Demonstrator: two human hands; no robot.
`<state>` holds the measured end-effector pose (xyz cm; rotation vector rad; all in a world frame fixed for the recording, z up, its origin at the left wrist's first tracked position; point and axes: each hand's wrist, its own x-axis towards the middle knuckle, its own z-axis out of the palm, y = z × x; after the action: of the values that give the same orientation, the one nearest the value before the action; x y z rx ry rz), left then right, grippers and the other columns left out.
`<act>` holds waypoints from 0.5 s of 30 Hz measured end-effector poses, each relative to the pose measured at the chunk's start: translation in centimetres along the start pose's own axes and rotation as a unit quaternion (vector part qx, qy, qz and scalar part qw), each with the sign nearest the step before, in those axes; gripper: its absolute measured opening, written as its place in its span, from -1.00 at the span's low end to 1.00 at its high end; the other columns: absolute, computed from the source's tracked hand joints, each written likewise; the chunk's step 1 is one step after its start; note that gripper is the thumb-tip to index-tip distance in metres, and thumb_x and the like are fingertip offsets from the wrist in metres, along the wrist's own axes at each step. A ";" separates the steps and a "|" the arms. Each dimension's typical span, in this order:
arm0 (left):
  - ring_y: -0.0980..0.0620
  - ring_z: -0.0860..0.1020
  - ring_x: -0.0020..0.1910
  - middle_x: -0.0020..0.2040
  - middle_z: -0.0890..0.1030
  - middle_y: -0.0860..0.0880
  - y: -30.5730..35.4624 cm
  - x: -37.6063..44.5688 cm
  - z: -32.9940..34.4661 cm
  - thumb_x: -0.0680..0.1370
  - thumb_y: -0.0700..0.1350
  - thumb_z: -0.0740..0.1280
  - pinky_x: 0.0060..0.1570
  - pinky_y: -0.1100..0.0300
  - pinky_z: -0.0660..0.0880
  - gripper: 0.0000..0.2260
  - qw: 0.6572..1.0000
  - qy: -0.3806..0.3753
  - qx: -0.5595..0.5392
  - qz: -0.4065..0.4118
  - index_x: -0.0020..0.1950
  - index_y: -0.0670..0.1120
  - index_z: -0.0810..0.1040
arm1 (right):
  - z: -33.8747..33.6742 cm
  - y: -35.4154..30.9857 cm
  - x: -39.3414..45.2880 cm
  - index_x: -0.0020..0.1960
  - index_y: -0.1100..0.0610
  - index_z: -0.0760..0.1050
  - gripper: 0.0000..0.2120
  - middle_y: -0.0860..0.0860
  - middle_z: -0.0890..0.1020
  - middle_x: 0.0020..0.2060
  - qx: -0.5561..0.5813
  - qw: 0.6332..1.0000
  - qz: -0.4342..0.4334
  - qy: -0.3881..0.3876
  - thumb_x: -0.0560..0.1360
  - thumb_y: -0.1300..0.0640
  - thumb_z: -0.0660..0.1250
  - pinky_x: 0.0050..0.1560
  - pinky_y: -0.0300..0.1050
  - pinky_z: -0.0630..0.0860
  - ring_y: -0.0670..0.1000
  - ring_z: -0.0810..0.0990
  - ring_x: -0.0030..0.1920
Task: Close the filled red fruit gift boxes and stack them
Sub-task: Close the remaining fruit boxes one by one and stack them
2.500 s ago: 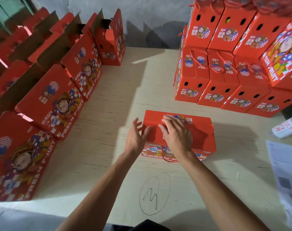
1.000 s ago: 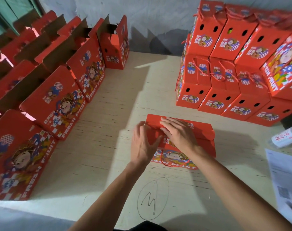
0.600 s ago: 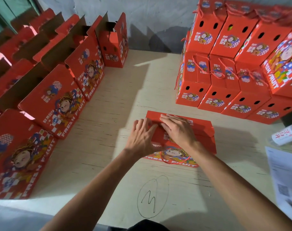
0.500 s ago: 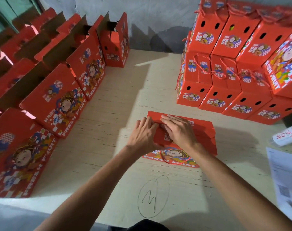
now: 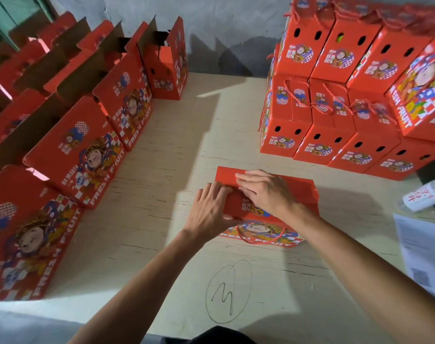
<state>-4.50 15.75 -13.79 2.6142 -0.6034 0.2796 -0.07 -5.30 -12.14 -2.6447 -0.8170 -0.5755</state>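
Fingers point(image 5: 246, 176) flat on smooth cardboard box point(image 5: 295, 192)

Dim scene, hard slanting shadows, wide-angle bending at edges.

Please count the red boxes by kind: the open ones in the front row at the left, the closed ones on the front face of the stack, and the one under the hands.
Open boxes, front left row: 4
Closed boxes, stacked, front face: 8
Box being closed: 1
Total: 13. Boxes behind these are too hidden to count.
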 end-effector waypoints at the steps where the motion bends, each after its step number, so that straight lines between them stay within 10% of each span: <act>1: -0.10 0.46 0.13 0.23 0.47 -0.06 0.1 -0.5 0.3 0.31 0.42 0.43 0.13 0.00 0.48 -0.21 0.999 0.021 -0.033 -0.015 0.30 -0.13 0.48 | 0.0 0.1 0.0 0.09 0.15 0.74 -0.80 0.00 0.74 0.10 -0.010 1.000 -0.013 0.004 0.47 0.17 0.57 -0.12 0.05 0.71 0.11 0.72 0.08; 9: 0.03 0.32 0.47 0.48 0.30 -0.06 1.5 -2.5 2.5 0.56 0.30 0.35 0.34 0.02 0.48 -0.29 0.951 0.103 -0.231 -0.178 0.50 -0.12 0.24 | 0.7 -0.5 0.4 0.00 0.19 0.75 -0.78 0.05 0.75 0.04 -0.063 0.997 -0.033 0.033 0.42 0.10 0.61 -0.10 0.05 0.71 0.11 0.75 0.01; 15: -0.05 0.64 0.07 0.06 0.69 -0.04 1.8 -1.2 2.5 0.67 0.20 0.18 0.08 -0.15 0.58 -0.65 0.846 0.069 -0.421 -0.319 0.19 -0.01 0.59 | 0.9 -1.7 0.4 -0.06 0.19 0.67 -0.81 0.07 0.73 0.03 -0.150 0.987 -0.049 0.031 0.52 0.06 0.51 -0.20 -0.03 0.66 0.05 0.73 -0.04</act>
<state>-6.18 13.57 -15.65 1.7608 0.2057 -0.0259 -0.52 -3.38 -12.43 -2.8486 -0.9072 -0.8653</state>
